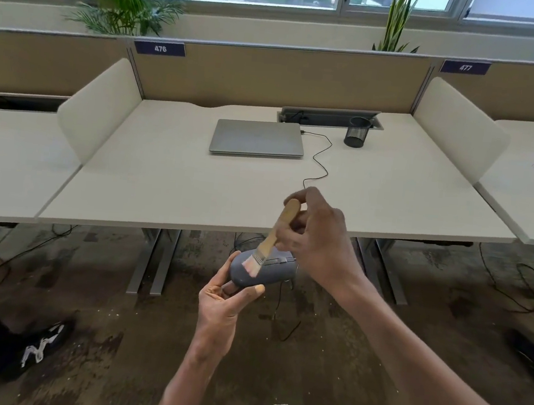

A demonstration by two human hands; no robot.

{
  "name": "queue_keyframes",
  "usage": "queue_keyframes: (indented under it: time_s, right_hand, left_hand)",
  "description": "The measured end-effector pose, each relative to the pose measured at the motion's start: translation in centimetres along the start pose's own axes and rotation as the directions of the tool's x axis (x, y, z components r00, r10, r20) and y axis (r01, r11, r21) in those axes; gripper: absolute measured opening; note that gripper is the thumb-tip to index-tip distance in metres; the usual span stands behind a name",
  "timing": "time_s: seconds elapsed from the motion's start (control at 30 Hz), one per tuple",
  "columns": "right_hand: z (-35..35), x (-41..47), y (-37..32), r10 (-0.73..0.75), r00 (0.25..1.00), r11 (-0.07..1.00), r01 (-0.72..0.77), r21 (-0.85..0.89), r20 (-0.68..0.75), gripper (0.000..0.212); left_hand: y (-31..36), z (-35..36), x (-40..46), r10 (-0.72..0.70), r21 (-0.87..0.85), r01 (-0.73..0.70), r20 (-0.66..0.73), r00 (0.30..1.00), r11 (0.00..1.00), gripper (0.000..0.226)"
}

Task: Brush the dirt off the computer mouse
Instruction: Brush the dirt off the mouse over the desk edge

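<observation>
Both hands are raised in front of the white desk [170, 172], one cradling a mouse, the other working a brush across it.

The left hand [220, 303] is turned palm up, its fingers and thumb curled round the smooth grey oval computer mouse [260, 269], which it holds in the air below the desk's front edge, over the mottled brown floor [309, 355]. The right hand [318, 237] comes in from above with a bent wrist and pinches the pale wooden handle of a small flat paintbrush [272, 236]; the handle slants up and away, and the light bristles lie splayed against the mouse's rounded top. A thin dark cable [321, 157] trails from a closed silver laptop [257, 138] on the desk, near a black mesh pen cup [357, 132].
</observation>
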State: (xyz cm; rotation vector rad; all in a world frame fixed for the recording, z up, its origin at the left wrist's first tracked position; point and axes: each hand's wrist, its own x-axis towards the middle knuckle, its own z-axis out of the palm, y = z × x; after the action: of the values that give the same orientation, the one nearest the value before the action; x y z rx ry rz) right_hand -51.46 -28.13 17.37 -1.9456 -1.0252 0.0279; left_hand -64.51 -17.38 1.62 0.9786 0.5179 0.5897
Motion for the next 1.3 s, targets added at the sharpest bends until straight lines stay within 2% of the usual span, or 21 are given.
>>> queue_keyframes:
  time_s: [0.03,0.13,0.2,0.27,0.37,0.43,0.5,0.57,0.7,0.87,0.97,1.03,1.17,1.3]
  right_hand:
    - [0.0,-0.1,0.1,0.004,1.000,1.000,-0.004,-0.010,-0.011,0.030]
    - [-1.0,-0.4,1.0,-0.054,0.992,0.980,0.031,-0.198,-0.112,0.026]
    - [-1.6,-0.4,1.3,-0.093,0.979,0.965,0.044,-0.260,-0.180,0.023]
    - [-1.6,-0.6,1.4,-0.098,0.980,0.961,0.047,-0.273,-0.175,0.021]
    - [-1.1,-1.3,1.4,-0.039,0.997,0.990,0.029,-0.140,-0.069,0.023]
    - [-1.4,-1.2,1.4,-0.005,0.997,1.000,0.003,-0.027,-0.074,0.029]
    - [-1.9,-0.9,1.5,-0.022,0.992,0.999,0.018,-0.032,-0.123,0.030]
    - [-2.1,-0.9,1.7,-0.031,0.993,0.997,0.023,-0.071,-0.115,0.027]
    - [-2.6,-2.0,2.1,0.001,1.000,0.995,0.000,-0.101,0.006,0.027]
    - [-3.0,-1.0,1.8,-0.082,0.995,0.993,0.076,-0.092,-0.054,0.026]
    - [-3.0,-1.6,1.8,-0.105,0.993,0.992,0.108,-0.070,0.046,0.026]
    - [-3.1,-2.1,1.9,-0.109,0.990,0.993,0.112,-0.034,0.085,0.034]
    - [-3.0,-1.0,1.8,-0.152,0.988,0.988,0.153,0.022,-0.018,0.038]
    - [-2.8,-1.3,1.8,-0.152,0.984,0.988,0.154,-0.012,0.095,0.039]
  left_hand:
    - [0.1,0.1,0.0,-0.001,-0.006,0.001,0.000,1.000,1.000,0.099]
    - [0.3,0.2,-0.1,0.002,-0.020,-0.002,-0.001,1.000,1.000,0.103]
    - [0.3,0.1,-0.1,0.007,-0.021,-0.007,-0.006,1.000,1.000,0.098]
    - [0.4,0.2,-0.1,0.013,-0.030,-0.013,-0.002,1.000,0.999,0.091]
    - [0.6,0.5,-0.2,0.003,-0.047,-0.003,-0.005,1.000,0.999,0.096]
    - [0.9,0.5,-0.3,0.000,-0.053,-0.001,-0.015,1.000,0.999,0.094]
    - [0.9,0.5,-0.1,0.008,-0.055,-0.009,-0.020,1.000,0.998,0.079]
    - [0.8,0.5,-0.1,0.004,-0.066,-0.006,-0.022,1.000,0.998,0.073]
    - [0.8,0.6,-0.2,0.003,-0.074,-0.005,-0.031,1.000,0.997,0.072]
    - [1.0,0.8,0.0,0.001,-0.080,-0.004,-0.039,0.999,0.997,0.069]
    - [0.9,0.9,0.1,-0.011,-0.091,0.007,-0.039,0.999,0.996,0.068]
    - [1.0,0.6,0.1,-0.014,-0.097,0.009,-0.049,0.999,0.995,0.068]
    - [1.2,0.7,0.3,-0.009,-0.096,0.004,-0.054,0.999,0.995,0.070]
    - [1.1,0.9,0.3,-0.002,-0.078,-0.001,-0.039,0.999,0.997,0.070]
